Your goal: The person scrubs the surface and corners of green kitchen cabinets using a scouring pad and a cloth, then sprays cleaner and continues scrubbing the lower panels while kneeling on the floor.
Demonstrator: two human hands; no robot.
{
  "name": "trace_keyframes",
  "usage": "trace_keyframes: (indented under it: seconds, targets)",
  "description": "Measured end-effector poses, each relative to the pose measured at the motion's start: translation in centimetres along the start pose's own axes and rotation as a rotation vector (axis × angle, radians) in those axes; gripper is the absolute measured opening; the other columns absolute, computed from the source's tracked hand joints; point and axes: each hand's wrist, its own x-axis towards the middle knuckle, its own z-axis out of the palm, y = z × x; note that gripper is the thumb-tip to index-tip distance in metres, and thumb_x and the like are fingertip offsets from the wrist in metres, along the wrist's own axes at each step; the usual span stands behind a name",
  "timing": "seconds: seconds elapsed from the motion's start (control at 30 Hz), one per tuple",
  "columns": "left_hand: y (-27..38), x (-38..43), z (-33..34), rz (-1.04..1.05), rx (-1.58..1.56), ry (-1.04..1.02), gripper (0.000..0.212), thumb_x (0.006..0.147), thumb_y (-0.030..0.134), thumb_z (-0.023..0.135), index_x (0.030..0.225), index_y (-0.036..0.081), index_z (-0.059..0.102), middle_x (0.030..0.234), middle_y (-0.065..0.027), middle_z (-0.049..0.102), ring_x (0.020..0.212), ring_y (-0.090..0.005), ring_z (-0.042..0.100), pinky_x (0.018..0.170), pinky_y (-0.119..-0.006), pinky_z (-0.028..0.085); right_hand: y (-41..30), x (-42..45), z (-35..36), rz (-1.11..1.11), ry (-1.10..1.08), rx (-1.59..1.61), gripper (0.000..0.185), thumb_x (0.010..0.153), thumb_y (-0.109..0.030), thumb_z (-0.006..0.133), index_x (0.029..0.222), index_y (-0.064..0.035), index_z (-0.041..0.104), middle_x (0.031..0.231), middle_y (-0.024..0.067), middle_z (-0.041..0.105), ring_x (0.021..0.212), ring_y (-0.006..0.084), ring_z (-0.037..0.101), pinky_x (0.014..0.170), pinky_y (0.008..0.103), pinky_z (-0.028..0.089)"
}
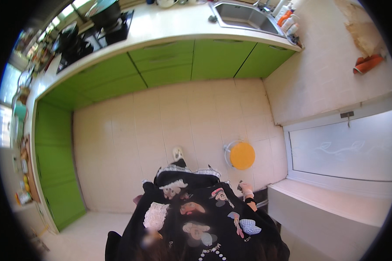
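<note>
My right hand (247,190) hangs low at my side, a dark band around its wrist. Its fingers are closed around a small dark object (240,185), too small to identify. Just ahead of that hand stands a stool with a round orange-yellow seat (242,156) and pale legs. Of my left hand (137,199) only a shaded patch seems to show beside my black top (183,186); its fingers are hidden. One light-coloured shoe (177,153) rests on the tiled floor (150,124).
Green cabinets (165,65) run along the front and left under a pale countertop (170,23). A steel sink (245,19), bottles (286,19) and a pot (104,16) on the black hob (119,34) are there. At right are a frosted-glass door (343,143) and a white box-like unit (323,208).
</note>
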Motion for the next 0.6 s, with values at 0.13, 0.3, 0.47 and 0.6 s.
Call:
trace_keyframes:
  seconds: [0.13,0.3,0.47,0.6]
  targets:
    - [9.7,4.6,1.3,0.093,0.022,-0.085,0.044,0.066,0.005,0.067,0.108,0.002,0.055,0.096,-0.0099,0.062,0.085,-0.0220,0.060,0.076,-0.035,0.049,-8.4,2.5,2.4,-0.116,0.167,0.105,0.016,0.073,-0.017,0.066,0.069,-0.0020,0.064,0.061,0.0042,0.061,0.050,0.0126,0.057,0.046,0.0266,0.043]
    - [20.2,12.3,3.7,0.140,-0.057,-0.193,0.045,0.068,-0.001,0.064,0.111,-0.001,0.051,0.097,-0.0117,0.062,0.085,-0.0233,0.060,0.075,-0.035,0.050,-14.5,4.4,3.5,-0.403,0.304,0.104,0.025,0.065,-0.002,0.069,0.085,-0.0042,0.054,0.069,0.0073,0.059,0.051,0.0175,0.057,0.048,0.0298,0.047]
    - [32.3,14.2,9.4,0.393,-0.131,-0.182,0.048,0.067,-0.002,0.065,0.113,-0.001,0.051,0.101,-0.0123,0.062,0.091,-0.0243,0.060,0.080,-0.034,0.048,-18.1,5.0,2.8,-0.089,0.152,0.356,0.059,0.061,0.005,0.064,0.117,-0.0035,0.048,0.077,0.0091,0.061,0.068,0.0225,0.060,0.060,0.0338,0.049]
    - [40.3,13.3,18.5,0.435,-0.190,-0.247,0.050,0.065,-0.003,0.067,0.112,0.001,0.051,0.099,-0.0102,0.062,0.089,-0.0225,0.060,0.079,-0.035,0.049,-8.9,16.4,-2.4,-0.275,0.082,-0.726,0.030,0.067,-0.029,0.061,0.092,-0.0121,0.065,0.094,0.0096,0.064,0.093,0.0285,0.058,0.080,0.0373,0.045]
